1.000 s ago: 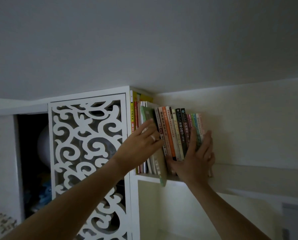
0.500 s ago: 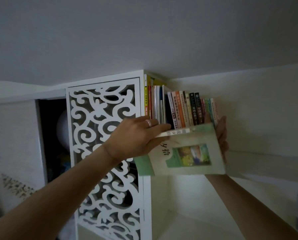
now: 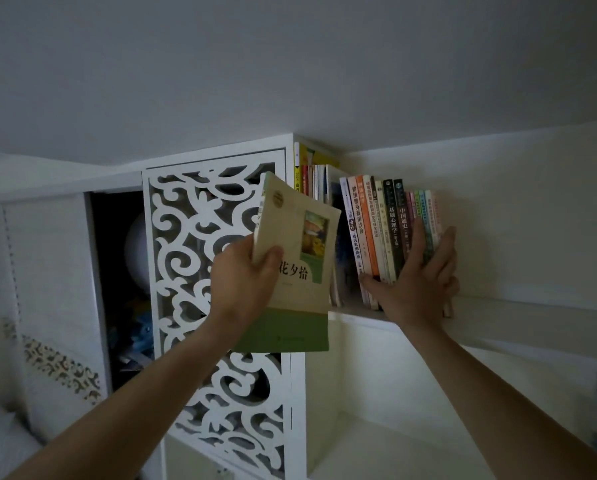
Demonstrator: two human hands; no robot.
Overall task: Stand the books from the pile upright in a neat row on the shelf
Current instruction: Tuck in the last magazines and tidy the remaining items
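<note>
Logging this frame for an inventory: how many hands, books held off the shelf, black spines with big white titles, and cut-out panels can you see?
Hands: 2, the left hand and the right hand
Books held off the shelf: 1, the green and cream book
Black spines with white titles: 2
Cut-out panel: 1
Total: 6

Cream cover with green bottom band and green-framed picture on held book point(image 3: 302, 271). Orange, black, white, pink and green spines in shelved row point(image 3: 390, 233). White scrollwork cut-out on cabinet door point(image 3: 200, 258). Yellow spine point(image 3: 297, 171) leftmost.
</note>
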